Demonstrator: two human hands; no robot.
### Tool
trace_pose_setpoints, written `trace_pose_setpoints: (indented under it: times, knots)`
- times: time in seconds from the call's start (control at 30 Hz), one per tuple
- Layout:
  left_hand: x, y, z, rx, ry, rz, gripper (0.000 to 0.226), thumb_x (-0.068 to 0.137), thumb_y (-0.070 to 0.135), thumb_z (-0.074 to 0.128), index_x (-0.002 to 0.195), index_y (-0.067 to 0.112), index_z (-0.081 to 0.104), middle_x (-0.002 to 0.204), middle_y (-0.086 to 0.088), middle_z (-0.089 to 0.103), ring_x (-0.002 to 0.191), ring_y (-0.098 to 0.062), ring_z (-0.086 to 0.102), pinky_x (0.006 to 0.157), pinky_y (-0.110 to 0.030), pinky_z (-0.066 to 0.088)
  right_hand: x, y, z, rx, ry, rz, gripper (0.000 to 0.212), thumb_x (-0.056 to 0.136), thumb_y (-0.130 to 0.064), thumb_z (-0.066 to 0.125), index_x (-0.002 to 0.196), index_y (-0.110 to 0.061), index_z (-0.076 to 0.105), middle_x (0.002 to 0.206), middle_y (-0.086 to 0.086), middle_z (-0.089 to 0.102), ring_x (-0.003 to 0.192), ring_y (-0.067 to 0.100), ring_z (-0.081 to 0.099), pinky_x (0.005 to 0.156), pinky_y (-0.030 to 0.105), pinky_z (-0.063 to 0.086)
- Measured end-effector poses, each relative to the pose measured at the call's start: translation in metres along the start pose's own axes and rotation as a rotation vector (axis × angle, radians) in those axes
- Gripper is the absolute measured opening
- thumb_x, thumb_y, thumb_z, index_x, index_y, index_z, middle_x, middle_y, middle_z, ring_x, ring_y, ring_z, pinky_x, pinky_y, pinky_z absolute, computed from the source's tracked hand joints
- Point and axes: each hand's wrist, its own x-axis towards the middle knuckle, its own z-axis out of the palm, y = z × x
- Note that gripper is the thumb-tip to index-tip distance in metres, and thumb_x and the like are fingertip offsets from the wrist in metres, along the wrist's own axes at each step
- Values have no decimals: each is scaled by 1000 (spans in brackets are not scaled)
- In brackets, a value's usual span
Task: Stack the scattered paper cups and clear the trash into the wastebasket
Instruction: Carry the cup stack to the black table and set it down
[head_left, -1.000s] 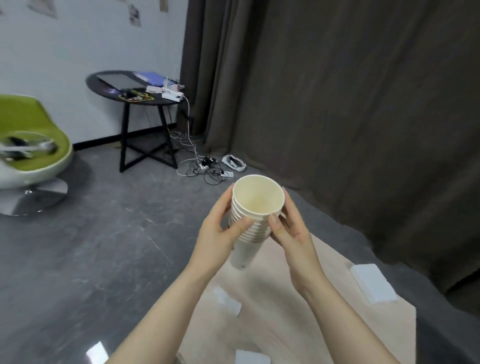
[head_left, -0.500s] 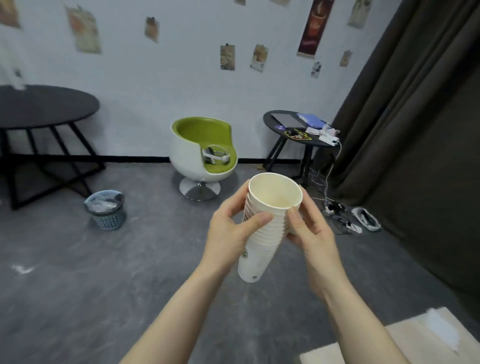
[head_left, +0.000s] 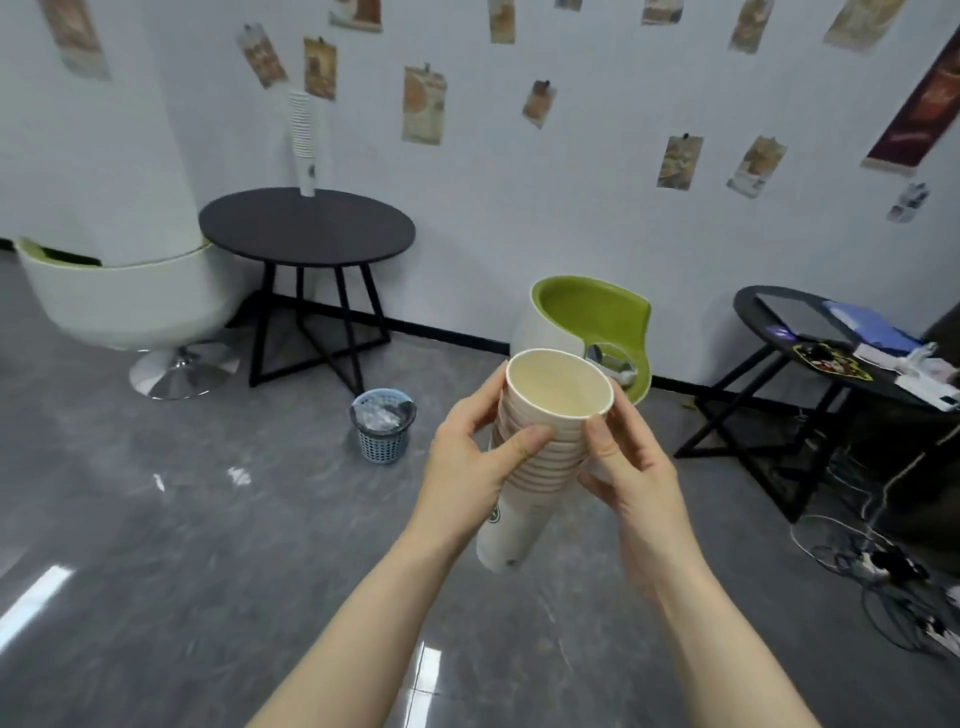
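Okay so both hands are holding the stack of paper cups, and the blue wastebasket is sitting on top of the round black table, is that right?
Not quite. Both the left hand and the right hand do hold the stack of paper cups, but the head view shows the blue wastebasket standing on the grey floor, in front of the round black table, not on it.

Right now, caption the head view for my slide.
Both hands, left hand and right hand, hold a stack of paper cups above the floor, near a blue wastebasket.

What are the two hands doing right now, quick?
Left hand: holding the stack of paper cups, fingers curled round it.
Right hand: holding the same stack from the other side.
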Motion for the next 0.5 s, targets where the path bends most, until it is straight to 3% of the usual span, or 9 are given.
trace_pose_setpoints:
  times: [0.2, 0.37, 0.5]
  knots:
    - [91, -28, -44, 5, 135, 39, 64, 76, 19, 77, 135, 27, 52, 131, 14, 59, 124, -3, 51, 108, -34, 40, 109, 27, 49, 19, -153, 11, 54, 81, -28, 62, 135, -29, 52, 121, -18, 65, 115, 4, 59, 95, 40, 49]
    - [174, -46, -81, -43, 259, 57, 59, 81, 13, 73, 128, 40, 51, 128, 20, 59, 119, 7, 51, 96, -12, 42, 216, 44, 95, -21, -289, 8, 54, 78, -33, 62, 131, -33, 54, 117, -24, 66, 106, -8, 61, 87, 30, 50]
    - [237, -61, -124, -53, 370, 61, 61, 81, 14, 73, 129, 42, 49, 130, 20, 58, 121, 7, 49, 99, -15, 41, 289, 64, 145, -26, -405, 47, 52, 80, -32, 64, 131, -32, 55, 123, -17, 64, 113, 2, 60, 87, 31, 51]
